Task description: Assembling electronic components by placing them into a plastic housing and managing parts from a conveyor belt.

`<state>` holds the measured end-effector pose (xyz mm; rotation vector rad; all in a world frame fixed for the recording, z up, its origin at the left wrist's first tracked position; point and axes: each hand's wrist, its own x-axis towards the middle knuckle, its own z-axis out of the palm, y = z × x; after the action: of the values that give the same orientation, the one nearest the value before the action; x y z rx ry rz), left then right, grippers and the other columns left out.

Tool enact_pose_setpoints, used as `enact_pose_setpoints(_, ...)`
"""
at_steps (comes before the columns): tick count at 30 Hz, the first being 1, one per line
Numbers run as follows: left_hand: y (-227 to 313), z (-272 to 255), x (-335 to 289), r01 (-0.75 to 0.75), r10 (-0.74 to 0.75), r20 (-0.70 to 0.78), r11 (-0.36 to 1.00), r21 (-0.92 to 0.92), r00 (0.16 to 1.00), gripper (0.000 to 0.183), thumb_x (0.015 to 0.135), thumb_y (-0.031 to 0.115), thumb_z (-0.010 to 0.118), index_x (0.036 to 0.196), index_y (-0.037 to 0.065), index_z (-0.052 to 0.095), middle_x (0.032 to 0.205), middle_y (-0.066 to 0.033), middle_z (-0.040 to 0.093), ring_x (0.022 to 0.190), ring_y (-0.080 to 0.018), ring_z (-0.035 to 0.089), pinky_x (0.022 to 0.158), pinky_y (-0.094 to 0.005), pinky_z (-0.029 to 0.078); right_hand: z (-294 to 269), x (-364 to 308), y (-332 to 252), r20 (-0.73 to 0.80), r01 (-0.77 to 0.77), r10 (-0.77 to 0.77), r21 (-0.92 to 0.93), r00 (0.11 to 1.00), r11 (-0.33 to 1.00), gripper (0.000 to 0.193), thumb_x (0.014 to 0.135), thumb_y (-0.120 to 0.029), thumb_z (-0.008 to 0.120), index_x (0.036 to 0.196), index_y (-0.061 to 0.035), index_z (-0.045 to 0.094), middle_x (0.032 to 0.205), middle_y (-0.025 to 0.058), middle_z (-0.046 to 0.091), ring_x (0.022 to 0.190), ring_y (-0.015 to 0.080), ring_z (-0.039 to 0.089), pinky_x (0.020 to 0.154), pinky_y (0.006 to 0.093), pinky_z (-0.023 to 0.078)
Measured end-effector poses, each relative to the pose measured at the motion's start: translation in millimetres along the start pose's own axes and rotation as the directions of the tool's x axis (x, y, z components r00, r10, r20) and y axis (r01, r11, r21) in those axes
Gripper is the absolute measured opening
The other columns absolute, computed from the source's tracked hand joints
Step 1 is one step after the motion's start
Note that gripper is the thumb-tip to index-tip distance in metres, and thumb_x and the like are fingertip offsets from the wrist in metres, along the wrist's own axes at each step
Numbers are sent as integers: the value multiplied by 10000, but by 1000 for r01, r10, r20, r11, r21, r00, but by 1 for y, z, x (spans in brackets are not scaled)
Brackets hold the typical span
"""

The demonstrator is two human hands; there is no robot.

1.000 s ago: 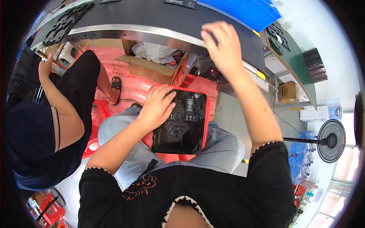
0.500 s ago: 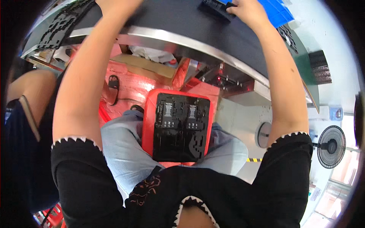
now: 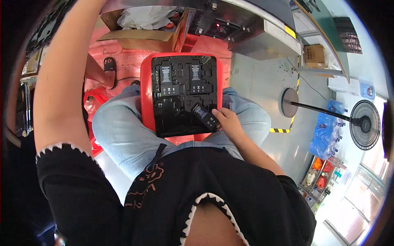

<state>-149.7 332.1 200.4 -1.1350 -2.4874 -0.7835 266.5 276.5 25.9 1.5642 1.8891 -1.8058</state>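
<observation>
**Person's right hand (image 3: 228, 123) grasps a flat black rectangular piece with white print (image 3: 202, 117) over a black moulded plastic tray (image 3: 169, 131)**

The person sits with knees apart in light blue jeans (image 3: 119, 119), a red plastic stool (image 3: 146, 92) standing between the legs. The tray lies on the stool's seat, its glossy surface cut with stepped recesses. Two similar printed pieces lie flat in its upper half, a left-hand piece (image 3: 166, 78) and a right-hand piece (image 3: 197, 78), side by side and slightly apart.

The right hand pinches the held piece near its lower right corner. That piece slants above the lower right part of the tray, its far end pointing up and to the left; whether it touches the tray cannot be told.

The bare left forearm (image 3: 65, 78) runs out through the upper edge, so the left hand is out of sight, and whether it grasps anything cannot be told.

Beyond the stool, an open brown cardboard box (image 3: 143, 41) holds crumpled white plastic bags (image 3: 143, 18). To the left, another person's foot in a black sandal (image 3: 110, 69) rests on shiny red floor sheeting (image 3: 127, 57). To the right stands a black pedestal fan (image 3: 365, 125), with yellow-and-black striped tape (image 3: 280, 130) on the floor near its round base.
</observation>
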Motion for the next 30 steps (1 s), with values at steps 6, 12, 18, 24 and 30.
enact_pose_setpoints(6,-6,-23,-170,-545,547,-50,812,-209,835,698,671,283,771,1267,42,499,1244,-177,520,1158,-329,483,980,-413,379,8,-12,38,172,-21,40,-111,984,994,308,935,-288,504,816,-16,588,607,31,557,496,107,526,462,231,406)
enact_pose_setpoints(12,-23,-26,-325,-379,538,404,829,-411,740,892,599,342,789,1336,45,385,1323,-208,386,1195,-400,397,1030,-511,299,20,-5,39,96,43,-64,209,993,977,304,923,-275,528,799,-1,574,655,41,575,547,123,556,488,263,428)
enact_pose_setpoints(18,-46,12,-387,-341,503,610,864,-370,612,727,675,285,739,1296,51,444,1417,-150,327,1338,-329,273,1085,-519,230,30,-6,44,-82,200,-261,-440,962,875,272,860,-227,593,1027,-13,582,785,167,623,770,334,638,705,396,506)
enact_pose_setpoints(24,-51,15,-405,-402,423,649,895,-192,632,515,821,204,599,1299,64,465,1467,-119,273,1378,-286,216,1096,-522,198,37,-16,71,-33,395,-589,-711,807,582,449,795,-194,624,1217,-91,511,993,147,536,942,337,552,740,426,489)
enact_pose_setpoints(30,-36,4,-410,-412,332,664,910,-40,669,553,843,232,579,1329,31,410,1477,-195,205,1376,-337,204,1080,-549,212,33,-30,68,193,415,-674,-891,714,185,568,770,-160,642,1306,-132,458,906,85,487,828,266,516,708,400,452)
